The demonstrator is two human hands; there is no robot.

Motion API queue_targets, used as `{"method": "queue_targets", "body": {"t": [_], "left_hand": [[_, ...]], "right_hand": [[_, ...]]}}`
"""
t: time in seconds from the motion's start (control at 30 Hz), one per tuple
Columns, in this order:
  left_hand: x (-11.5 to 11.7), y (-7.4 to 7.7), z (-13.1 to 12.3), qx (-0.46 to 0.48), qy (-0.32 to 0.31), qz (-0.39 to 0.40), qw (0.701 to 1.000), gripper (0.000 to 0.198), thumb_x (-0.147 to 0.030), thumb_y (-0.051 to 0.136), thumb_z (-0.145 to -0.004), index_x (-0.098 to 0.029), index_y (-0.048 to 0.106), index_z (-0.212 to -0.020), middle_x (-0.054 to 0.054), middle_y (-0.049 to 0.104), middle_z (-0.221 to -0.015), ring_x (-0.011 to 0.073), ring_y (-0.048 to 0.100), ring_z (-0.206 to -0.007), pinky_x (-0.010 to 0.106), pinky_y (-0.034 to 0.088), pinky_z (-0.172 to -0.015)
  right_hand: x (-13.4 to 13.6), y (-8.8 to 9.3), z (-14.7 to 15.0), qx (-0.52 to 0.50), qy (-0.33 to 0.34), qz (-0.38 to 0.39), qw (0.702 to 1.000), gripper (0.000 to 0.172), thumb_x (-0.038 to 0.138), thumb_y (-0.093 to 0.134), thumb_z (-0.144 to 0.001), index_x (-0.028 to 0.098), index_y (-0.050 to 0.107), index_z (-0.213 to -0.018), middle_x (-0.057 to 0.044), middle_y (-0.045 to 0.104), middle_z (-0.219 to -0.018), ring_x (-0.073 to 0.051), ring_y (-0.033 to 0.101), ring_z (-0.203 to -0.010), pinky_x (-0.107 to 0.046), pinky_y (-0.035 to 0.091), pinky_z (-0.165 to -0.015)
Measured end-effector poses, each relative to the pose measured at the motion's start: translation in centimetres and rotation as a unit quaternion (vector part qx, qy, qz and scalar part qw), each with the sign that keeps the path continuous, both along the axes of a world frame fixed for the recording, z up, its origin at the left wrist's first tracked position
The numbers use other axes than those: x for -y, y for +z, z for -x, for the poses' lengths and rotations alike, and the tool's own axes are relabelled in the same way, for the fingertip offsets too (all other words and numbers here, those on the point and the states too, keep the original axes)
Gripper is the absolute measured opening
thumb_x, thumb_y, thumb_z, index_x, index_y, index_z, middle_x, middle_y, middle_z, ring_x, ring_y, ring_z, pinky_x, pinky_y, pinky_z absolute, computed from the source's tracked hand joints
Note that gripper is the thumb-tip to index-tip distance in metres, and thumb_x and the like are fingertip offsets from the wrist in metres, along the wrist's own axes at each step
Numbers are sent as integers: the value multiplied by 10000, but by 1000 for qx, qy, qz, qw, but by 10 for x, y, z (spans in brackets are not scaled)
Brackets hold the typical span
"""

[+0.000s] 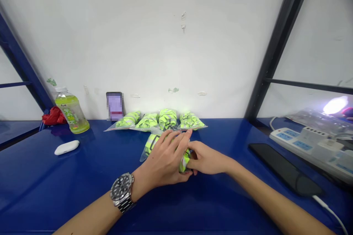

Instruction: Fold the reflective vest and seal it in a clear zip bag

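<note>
Between the left hand [166,158] and right hand [207,158], both gripping, lies a bagged bundle [185,161].

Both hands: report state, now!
Left hand: cupped over the yellow-green bagged bundle; whether closed, cannot be told.
Right hand: closed on its right end.

Left fingers [182,148] partly hide yellow-green packet [151,144]; upright phone screen [115,105] blurred.
</note>
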State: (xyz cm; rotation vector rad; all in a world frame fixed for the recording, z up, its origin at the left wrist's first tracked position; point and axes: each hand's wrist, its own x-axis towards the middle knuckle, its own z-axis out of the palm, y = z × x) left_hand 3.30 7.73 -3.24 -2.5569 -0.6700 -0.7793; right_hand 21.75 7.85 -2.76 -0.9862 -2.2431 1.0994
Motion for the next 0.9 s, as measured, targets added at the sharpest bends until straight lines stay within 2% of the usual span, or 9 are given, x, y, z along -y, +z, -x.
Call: {"method": "queue_targets", "body": {"t": [0.1,0.23,0.3,0.4,0.43,0.5,0.57,0.7,0.9], "left_hand": [[-4,8,11,-64,13,24,998,991,-489,668,-675,-62,221,-1449,179,431,-1417,347,381,-1293,513,242,-1124],[-11,9,19,-97,41,32,994,841,-373,688,-619,-53,388,-1337,180,519,-1305,341,465,-1177,483,346,-1044],[-13,6,18,-92,45,24,994,759,-380,667,-624,-51,449,-1272,175,557,-1226,335,501,-1083,478,392,-980],[-12,2,14,-91,54,0,994,643,-388,634,-654,-48,510,-1185,165,586,-1117,318,516,-978,468,421,-911],[-12,1,12,-96,57,-11,994,597,-388,624,-668,-49,529,-1150,159,592,-1079,312,517,-949,465,426,-893],[-11,-1,10,-105,60,-39,992,530,-398,602,-704,-46,553,-1097,157,594,-1033,305,514,-910,469,429,-874],[-10,-3,9,-106,54,-62,991,500,-415,569,-750,-37,561,-1076,166,594,-1022,305,515,-903,480,424,-884],[-4,-7,8,-87,29,-75,993,413,-380,503,-822,-45,571,-1055,163,608,-985,295,535,-908,491,417,-896],[6,-11,4,-38,17,-87,995,385,-350,490,-851,-52,552,-1087,167,625,-1023,300,558,-924,519,410,-868]], "right_hand": [[-5,1,-12,-33,69,96,992,298,201,665,-740,147,571,-1017,18,621,-722,-82,558,-500,-178,446,-453],[-8,-2,-15,-63,80,132,986,433,338,769,-693,139,565,-1018,12,623,-711,-91,584,-525,-184,478,-478],[-8,-7,-10,-84,64,134,985,349,345,707,-755,134,558,-989,0,636,-702,-100,596,-494,-207,495,-481],[-6,-17,0,-86,9,133,987,109,230,538,-835,143,533,-900,42,573,-530,-115,567,-391,-221,469,-438],[-4,-20,4,-74,-20,118,990,49,182,485,-834,153,521,-848,58,531,-476,-119,551,-366,-212,442,-414],[-2,-25,10,-31,-70,54,996,111,110,417,-805,172,490,-748,64,481,-442,-113,524,-351,-189,366,-385],[1,-28,15,27,-88,-66,994,172,72,408,-770,179,447,-641,47,466,-455,-89,481,-373,-191,279,-398],[6,-30,17,150,-87,-285,943,217,58,466,-699,166,413,-518,2,491,-502,-81,357,-450,-274,176,-476],[10,-33,22,266,-139,-317,900,137,141,519,-709,147,586,-589,-56,605,-606,-118,409,-497,-306,147,-505]]}}
